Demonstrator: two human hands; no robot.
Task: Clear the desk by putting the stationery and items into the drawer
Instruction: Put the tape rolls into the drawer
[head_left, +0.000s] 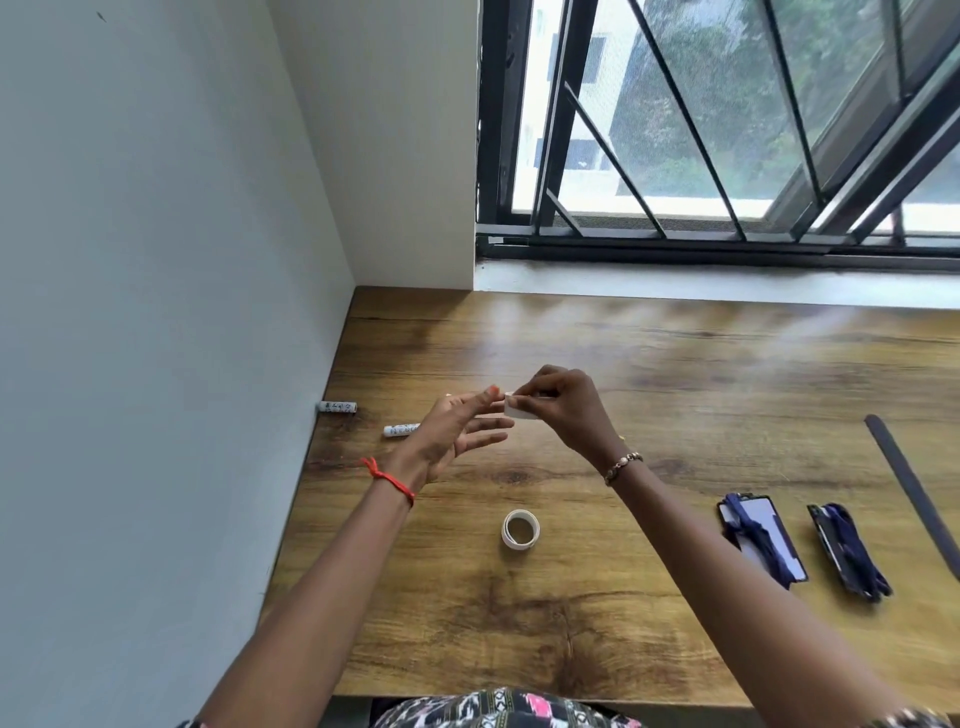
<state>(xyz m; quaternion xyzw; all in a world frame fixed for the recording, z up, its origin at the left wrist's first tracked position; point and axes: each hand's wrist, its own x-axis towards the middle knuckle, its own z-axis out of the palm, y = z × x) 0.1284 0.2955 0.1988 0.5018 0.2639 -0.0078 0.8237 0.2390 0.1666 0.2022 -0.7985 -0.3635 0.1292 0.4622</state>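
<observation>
Wood table (675, 415) by window, right hand (558, 410) pinching small white piece (517, 410), left hand (457, 434) loose with fingers spread, tape roll (520, 529) below them.

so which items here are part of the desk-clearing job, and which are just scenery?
Job items:
small white piece pinched in right hand
left hand, open beside it
white tape roll
two white markers
two lanyard badge holders
dark strap

Scenery:
wooden desk
window grille
wall
</observation>
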